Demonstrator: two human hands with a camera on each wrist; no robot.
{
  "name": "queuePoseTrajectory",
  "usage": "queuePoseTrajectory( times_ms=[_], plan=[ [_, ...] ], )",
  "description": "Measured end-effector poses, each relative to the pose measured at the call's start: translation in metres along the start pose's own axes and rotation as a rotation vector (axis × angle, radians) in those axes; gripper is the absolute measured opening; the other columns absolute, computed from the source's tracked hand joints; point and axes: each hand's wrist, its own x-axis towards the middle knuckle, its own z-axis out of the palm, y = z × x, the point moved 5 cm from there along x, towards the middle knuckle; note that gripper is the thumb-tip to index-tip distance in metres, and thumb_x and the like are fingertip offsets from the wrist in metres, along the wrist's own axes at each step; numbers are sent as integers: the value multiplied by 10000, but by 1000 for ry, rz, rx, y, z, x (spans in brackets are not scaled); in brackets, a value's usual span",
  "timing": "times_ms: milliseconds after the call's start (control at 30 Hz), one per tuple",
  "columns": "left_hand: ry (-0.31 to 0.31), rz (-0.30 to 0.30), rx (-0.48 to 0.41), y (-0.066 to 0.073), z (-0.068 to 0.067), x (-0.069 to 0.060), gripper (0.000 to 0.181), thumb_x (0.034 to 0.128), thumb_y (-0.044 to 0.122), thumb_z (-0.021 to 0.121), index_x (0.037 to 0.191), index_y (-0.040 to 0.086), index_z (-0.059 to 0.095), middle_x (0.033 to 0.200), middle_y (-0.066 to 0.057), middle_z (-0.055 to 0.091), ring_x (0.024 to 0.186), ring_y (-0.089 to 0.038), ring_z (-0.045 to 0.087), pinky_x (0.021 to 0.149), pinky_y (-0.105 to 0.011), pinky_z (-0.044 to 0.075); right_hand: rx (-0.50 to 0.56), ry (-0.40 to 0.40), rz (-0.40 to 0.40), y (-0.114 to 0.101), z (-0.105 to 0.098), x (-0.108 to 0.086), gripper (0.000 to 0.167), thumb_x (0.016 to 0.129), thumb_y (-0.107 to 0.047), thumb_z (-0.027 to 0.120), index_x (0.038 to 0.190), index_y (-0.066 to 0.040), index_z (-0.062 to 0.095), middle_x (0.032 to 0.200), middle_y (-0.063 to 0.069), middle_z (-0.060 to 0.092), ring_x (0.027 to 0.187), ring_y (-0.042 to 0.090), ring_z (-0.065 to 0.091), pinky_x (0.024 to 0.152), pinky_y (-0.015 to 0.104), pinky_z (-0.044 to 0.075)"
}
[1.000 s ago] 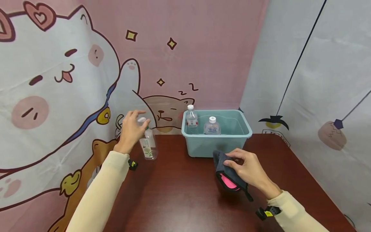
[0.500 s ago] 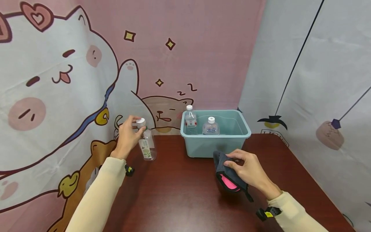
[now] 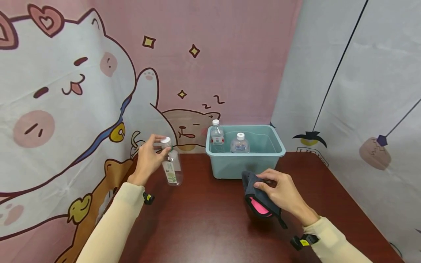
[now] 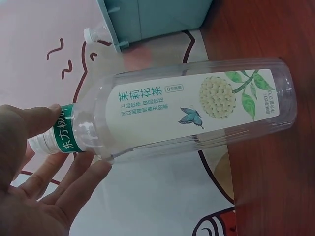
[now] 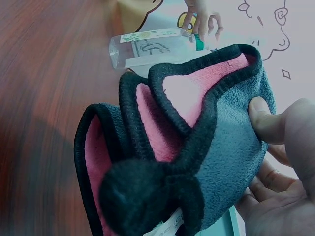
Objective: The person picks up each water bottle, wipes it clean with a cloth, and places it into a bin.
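My left hand (image 3: 149,159) grips a clear plastic bottle (image 3: 171,168) by its neck, just below the white cap. The bottle's white label (image 4: 197,101) carries a flower and a butterfly, and a green band (image 4: 69,129) circles the neck by my thumb. It stands nearly upright, tilted a little; whether its base touches the table cannot be told. Over the table on the right, my right hand (image 3: 284,191) pinches a folded grey cloth (image 3: 258,191) with pink inner side and black edging. Thumb and fingers hold its upper part, while the open folds (image 5: 162,118) hang away from the palm.
Behind my hands, a light blue plastic bin (image 3: 245,166) stands on the dark red-brown table (image 3: 204,226). Inside are two clear bottles with white caps, a taller one (image 3: 217,136) at the left and another (image 3: 240,145) near the front. A printed curtain (image 3: 243,65) closes off the back.
My left hand has come down onto the bottle's neck and taken hold of it. The bottle has since shifted slightly right and nearer. My right hand and the cloth have stayed put.
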Motion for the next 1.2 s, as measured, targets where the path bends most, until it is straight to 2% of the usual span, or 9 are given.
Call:
queuePoseTrajectory(
  times_ms=[200, 300, 433, 633, 733, 933, 1200],
  plan=[
    [-22, 6, -51, 8, 7, -7, 455, 1041, 115, 903, 1431, 52, 677, 1397, -236, 797, 1210, -453, 851, 966, -575, 725, 1, -2, 5, 0, 0, 1, 250, 962, -91, 966, 1196, -160, 913, 1054, -25, 841, 848, 71, 722, 754, 163, 638],
    [-28, 27, -46, 15, 10, -9, 455, 1040, 135, 910, 1427, 67, 681, 1399, -218, 800, 1208, -438, 848, 958, -580, 722, -5, 4, 1, 0, 0, 2, 248, 962, -91, 967, 1194, -163, 914, 1053, -26, 842, 850, 74, 719, 748, 165, 633],
    [-48, 62, -51, 26, 15, -14, 471, 1030, 150, 924, 1429, 80, 683, 1410, -194, 789, 1181, -409, 855, 924, -575, 717, -10, 12, -7, -1, 0, 3, 245, 961, -84, 967, 1186, -165, 915, 1050, -29, 843, 850, 76, 712, 738, 165, 626],
    [-62, 112, -71, 43, 22, -23, 472, 1009, 141, 944, 1409, 91, 700, 1331, -142, 831, 1072, -311, 877, 874, -496, 679, -6, 13, -20, -3, 0, 4, 250, 959, -81, 966, 1193, -154, 914, 1046, -22, 843, 851, 80, 719, 745, 158, 630],
    [-70, 136, -67, 51, 24, -28, 480, 1001, 136, 951, 1407, 86, 700, 1315, -130, 848, 1098, -304, 875, 899, -498, 660, 0, 10, -19, -4, 1, 5, 247, 964, -88, 963, 1196, -153, 913, 1052, -20, 845, 853, 82, 725, 748, 161, 634],
    [-100, 172, -91, 69, 31, -38, 503, 1005, 145, 950, 1433, 105, 691, 1328, -105, 836, 1146, -307, 869, 940, -535, 702, 14, 4, -18, -6, 2, 7, 247, 974, -103, 958, 1211, -151, 911, 1065, -13, 849, 848, 91, 728, 736, 177, 638],
    [-155, 219, -144, 95, 45, -52, 504, 999, 155, 957, 1429, 117, 698, 1346, -67, 787, 1109, -278, 865, 923, -472, 732, 19, 7, -19, -8, 5, 10, 249, 974, -104, 960, 1213, -157, 914, 1070, -12, 851, 860, 95, 724, 739, 181, 639]
  ],
)
